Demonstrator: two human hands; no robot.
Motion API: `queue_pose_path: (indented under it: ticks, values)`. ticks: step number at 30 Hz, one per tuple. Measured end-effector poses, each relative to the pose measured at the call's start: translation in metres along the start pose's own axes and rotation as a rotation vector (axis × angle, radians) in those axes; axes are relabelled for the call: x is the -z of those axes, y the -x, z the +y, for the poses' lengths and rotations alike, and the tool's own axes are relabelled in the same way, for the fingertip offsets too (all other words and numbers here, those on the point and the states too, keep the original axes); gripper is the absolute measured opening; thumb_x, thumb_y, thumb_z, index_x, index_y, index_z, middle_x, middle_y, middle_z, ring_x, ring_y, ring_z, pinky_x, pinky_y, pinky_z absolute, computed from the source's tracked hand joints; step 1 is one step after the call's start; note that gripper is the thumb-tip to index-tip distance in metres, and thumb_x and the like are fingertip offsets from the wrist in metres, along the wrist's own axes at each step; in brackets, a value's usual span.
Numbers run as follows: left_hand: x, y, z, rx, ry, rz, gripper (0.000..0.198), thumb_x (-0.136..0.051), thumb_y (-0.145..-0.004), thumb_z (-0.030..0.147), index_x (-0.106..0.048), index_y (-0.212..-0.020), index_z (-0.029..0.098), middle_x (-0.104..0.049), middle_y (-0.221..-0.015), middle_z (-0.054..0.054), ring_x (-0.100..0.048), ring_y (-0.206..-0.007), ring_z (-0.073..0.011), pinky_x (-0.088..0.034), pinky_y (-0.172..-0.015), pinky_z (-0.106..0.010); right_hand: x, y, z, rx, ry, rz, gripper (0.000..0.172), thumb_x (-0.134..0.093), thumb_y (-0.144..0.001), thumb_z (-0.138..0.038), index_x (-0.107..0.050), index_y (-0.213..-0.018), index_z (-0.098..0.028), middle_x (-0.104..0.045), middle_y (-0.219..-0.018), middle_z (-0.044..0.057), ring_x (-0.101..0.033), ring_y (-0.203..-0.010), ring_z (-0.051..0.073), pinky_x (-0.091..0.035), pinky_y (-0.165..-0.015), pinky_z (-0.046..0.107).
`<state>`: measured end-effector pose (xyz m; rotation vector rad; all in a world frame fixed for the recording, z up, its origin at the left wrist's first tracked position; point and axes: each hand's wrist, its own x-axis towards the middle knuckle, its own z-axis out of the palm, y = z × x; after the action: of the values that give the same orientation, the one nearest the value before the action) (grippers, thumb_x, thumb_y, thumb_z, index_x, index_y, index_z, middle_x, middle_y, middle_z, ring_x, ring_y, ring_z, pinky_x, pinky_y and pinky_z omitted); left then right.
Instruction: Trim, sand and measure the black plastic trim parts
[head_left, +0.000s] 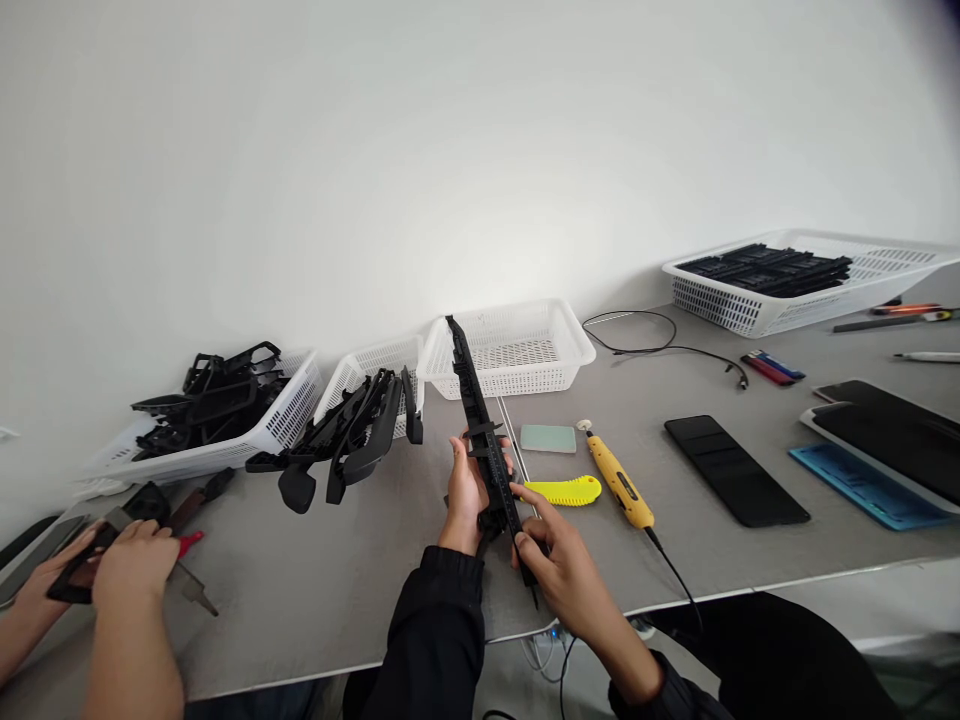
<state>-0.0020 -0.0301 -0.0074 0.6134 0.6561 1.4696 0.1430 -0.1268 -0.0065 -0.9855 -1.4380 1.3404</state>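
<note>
A long black plastic strip rises tilted from my hands toward the white baskets. My left hand is wrapped round its middle. My right hand pinches its lower end, fingers closed. Just right of my hands lie a yellow-green scraper and a yellow electric screwdriver with a black cord.
Three white baskets stand at the back: one empty, two with black plastic parts. A fourth basket sits far right. A black phone, tablets on a blue mat, and another person's hands at the left.
</note>
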Motion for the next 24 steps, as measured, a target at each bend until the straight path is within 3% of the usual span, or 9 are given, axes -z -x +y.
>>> queue_pose_path:
  ticks: [12, 24]
  values:
    - [0.0028, -0.0024, -0.0013, -0.002, -0.017, -0.023, 0.061, -0.063, -0.091, 0.075, -0.067, -0.117, 0.020, -0.078, -0.097, -0.011, -0.068, -0.062, -0.0196, -0.049, -0.047, -0.026, 0.0005, -0.0014, 0.0011, 0.026, 0.014, 0.006, 0.060, -0.048, -0.097, -0.024, -0.045, -0.157, -0.014, -0.065, -0.070, -0.004, -0.054, -0.064, 0.015, -0.045, -0.069, 0.028]
    - [-0.0032, -0.0005, 0.0008, 0.024, 0.012, 0.033, 0.058, -0.061, -0.094, 0.072, -0.068, -0.117, 0.019, -0.078, -0.095, -0.011, -0.067, -0.060, -0.0184, -0.047, -0.047, -0.026, 0.0006, 0.0001, 0.0002, 0.019, -0.007, 0.012, 0.062, -0.050, -0.097, -0.025, -0.046, -0.158, -0.014, -0.064, -0.069, -0.004, -0.053, -0.063, 0.016, -0.045, -0.068, 0.028]
